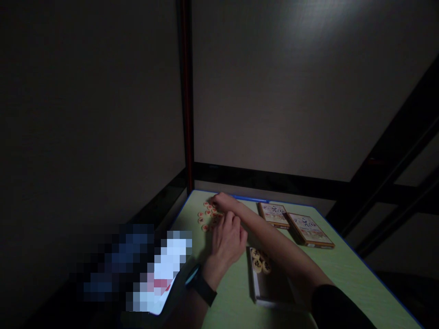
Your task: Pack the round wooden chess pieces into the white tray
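Red-marked xiangqi pieces (205, 227) lie loose in a cluster on the green tabletop. My left hand (228, 237), with a dark watch (202, 285) on its wrist, bends down over the near side of that cluster, fingers close together. Reaching across from the right, my right hand (222, 201) is curled at the far edge of the pieces. The fingertips of both hands are hidden, so whatever they hold cannot be made out. Below my right forearm, an open box tray (270, 292) holds several dark-marked xiangqi pieces (257, 265) at its far end.
Two flat printed boxes (274, 214) (310, 229) lie side by side at the back right of the green table (343, 274), which has a blue edge. A bright blurred-out screen (168, 265) is at the left edge. Walls stand behind and to the left.
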Available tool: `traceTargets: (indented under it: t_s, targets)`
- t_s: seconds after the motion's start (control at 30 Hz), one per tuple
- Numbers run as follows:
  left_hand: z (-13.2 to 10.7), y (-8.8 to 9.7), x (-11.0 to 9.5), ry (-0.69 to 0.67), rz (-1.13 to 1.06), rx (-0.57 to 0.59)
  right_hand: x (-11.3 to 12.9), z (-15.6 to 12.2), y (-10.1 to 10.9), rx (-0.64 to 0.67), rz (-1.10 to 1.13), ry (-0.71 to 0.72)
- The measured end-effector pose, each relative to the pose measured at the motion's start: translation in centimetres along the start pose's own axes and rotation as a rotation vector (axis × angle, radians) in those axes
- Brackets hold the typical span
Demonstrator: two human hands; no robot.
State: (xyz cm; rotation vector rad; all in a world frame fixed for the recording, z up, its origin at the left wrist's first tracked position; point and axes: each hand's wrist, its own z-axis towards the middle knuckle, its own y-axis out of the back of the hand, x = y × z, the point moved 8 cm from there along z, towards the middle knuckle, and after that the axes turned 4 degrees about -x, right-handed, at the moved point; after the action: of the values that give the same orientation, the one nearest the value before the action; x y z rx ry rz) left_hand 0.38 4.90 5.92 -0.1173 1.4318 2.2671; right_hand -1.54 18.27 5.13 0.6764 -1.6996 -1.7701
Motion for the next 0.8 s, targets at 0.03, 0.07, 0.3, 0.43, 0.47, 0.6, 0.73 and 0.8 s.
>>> traceTargets:
  t_s: [0.03,0.07,0.3,0.43,0.47,0.6,0.73,0.8]
  targets:
    - [0.0,0.0,0.0,-0.002,0.0,0.002,0.0,0.0,0.0,0.001,-0.001,-0.006]
    - [0.0,0.0,0.0,-0.003,0.0,0.001,0.0,0.0,0.0,0.002,-0.002,-0.012]
    - [0.1,-0.1,0.3,0.018,0.011,0.001,-0.4,0.0,-0.9,0.027,0.001,-0.067]
    - [0.0,0.0,0.2,0.011,-0.012,-0.015,-0.9,-0.2,-1.4,0.018,0.02,-0.093]
    - [0.0,0.1,0.2,0.012,-0.016,-0.018,-0.9,-0.2,-1.4,0.009,0.023,-0.102]
    - [0.2,-0.1,0.8,0.063,-0.079,-0.054,-1.3,-1.1,-0.5,-0.069,0.05,-0.137]
    - [1.0,-0.9,3.4,0.273,-0.368,-0.149,-2.2,-3.7,1.8,-0.202,0.109,-0.149]
    - [1.4,-1.9,4.6,0.411,-0.627,-0.156,-2.7,-5.8,2.9,-0.278,0.136,-0.151]
